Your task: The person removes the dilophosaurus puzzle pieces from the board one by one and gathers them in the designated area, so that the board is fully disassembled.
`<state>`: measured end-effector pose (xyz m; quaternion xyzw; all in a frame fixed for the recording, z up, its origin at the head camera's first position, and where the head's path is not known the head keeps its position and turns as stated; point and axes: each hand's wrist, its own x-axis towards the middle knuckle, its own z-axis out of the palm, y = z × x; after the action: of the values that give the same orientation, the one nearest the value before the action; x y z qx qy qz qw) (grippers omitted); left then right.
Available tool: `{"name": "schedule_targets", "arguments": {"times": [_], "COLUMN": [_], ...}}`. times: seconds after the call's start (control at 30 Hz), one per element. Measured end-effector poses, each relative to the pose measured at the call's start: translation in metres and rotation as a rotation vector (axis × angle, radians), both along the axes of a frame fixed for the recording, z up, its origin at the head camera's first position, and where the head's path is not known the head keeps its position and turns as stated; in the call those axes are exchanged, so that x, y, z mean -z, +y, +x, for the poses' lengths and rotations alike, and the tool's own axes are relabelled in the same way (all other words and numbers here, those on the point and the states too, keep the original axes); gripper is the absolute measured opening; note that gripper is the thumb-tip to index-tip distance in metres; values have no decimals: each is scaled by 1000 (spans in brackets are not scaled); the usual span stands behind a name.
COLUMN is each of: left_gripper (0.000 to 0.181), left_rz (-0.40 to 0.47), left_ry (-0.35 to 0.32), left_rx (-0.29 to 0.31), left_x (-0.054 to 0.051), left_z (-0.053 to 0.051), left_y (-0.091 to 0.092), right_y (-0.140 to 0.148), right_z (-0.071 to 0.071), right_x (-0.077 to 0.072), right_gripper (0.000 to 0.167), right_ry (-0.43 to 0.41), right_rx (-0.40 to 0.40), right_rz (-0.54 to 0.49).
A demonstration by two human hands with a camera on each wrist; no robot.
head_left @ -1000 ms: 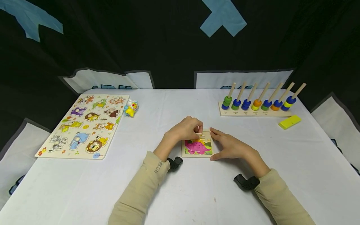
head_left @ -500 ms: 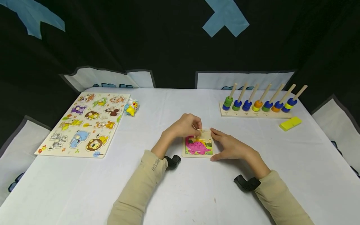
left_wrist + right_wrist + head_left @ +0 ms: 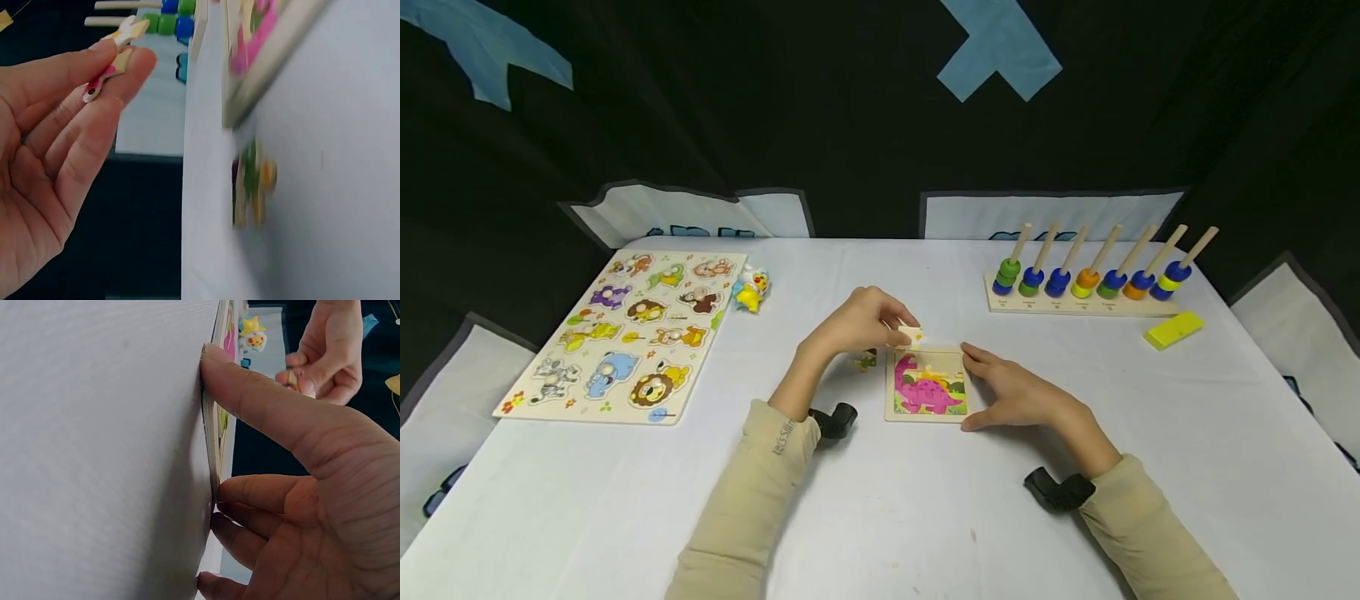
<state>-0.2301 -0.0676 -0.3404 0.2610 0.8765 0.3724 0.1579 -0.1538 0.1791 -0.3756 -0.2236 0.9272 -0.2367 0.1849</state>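
Observation:
My left hand (image 3: 868, 321) is raised at the upper left of the small wooden puzzle board (image 3: 889, 408), pinching puzzle pieces (image 3: 912, 335) between thumb and fingers. In the left wrist view a pink bit with an eye, a puzzle piece (image 3: 100, 82), shows between the fingertips, with pale yellow-white beside it. A pink dinosaur picture fills much of the board, with pale wood above it. Along the board's right edge rests my right hand (image 3: 1018, 392), thumb near the lower corner and fingers near the upper. Green and orange loose pieces (image 3: 253, 181) lie left of the board, blurred.
A large animal peg puzzle (image 3: 617, 333) lies on the left, with a small yellow and white chick toy (image 3: 750, 290) beside it. At the back right stands a bead-stacking rack (image 3: 1078, 304); a yellow block (image 3: 1173, 327) is in front of it.
My left hand has lifted off the board and moved left and away, carrying pieces. Loose pieces beside the board have come into sight. My right hand stays at the board's edge.

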Motion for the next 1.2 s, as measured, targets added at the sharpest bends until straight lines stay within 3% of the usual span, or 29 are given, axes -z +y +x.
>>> {"name": "schedule_targets", "arguments": {"times": [0.27, 0.47, 0.77, 1.2], "left_gripper": [21, 18, 19, 23], "left_rz": [40, 27, 30, -13], "left_ry": [-47, -7, -19, -126], "left_rx": [-127, -201, -229, -223], "left_x": [-8, -5, 4, 22], "left_z": [1, 2, 5, -2], "left_y": [-36, -61, -88, -106], "right_y": [0, 0, 0, 0], "right_z": [1, 1, 0, 2], "right_x": [1, 2, 2, 2], "right_gripper": [98, 98, 98, 99], "right_ry": [-1, -13, -14, -6], "right_rx": [2, 20, 18, 9], "right_rz": [2, 7, -2, -4]}}
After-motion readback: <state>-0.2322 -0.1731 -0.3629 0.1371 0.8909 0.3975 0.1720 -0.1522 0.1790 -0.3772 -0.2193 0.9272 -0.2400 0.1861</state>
